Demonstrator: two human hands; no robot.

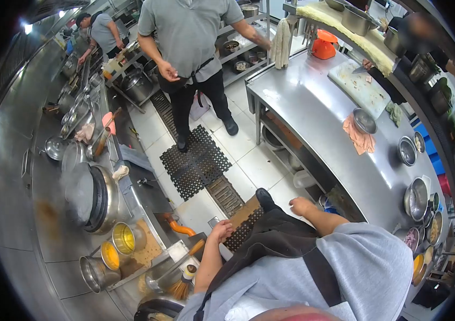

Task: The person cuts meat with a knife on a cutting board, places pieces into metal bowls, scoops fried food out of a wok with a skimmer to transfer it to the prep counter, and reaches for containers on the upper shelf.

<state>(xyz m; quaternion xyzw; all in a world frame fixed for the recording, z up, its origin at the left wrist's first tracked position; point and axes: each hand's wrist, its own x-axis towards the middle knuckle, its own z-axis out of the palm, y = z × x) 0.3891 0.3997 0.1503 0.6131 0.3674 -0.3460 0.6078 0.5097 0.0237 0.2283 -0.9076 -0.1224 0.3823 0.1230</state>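
My left hand (222, 230) hangs in front of my dark apron (275, 235), fingers loosely bent and apart, with nothing in it. Close to it are a wooden handle (197, 247) and an orange pipe (178, 227) at the cooking line's edge. On the other side, my right hand (303, 206) is held low over the floor near the steel worktable (313, 101). Its fingers are slightly curled and it holds nothing that I can see. A brush (182, 282) with a pale handle stands below my left forearm.
A person (184, 37) in a grey shirt stands ahead in the aisle by a black rubber mat (195, 160). Another person (103, 35) works farther back. Steaming cookware (80, 192) and pots of yellow liquid (124, 238) line the left; bowls (415, 199) line the right.
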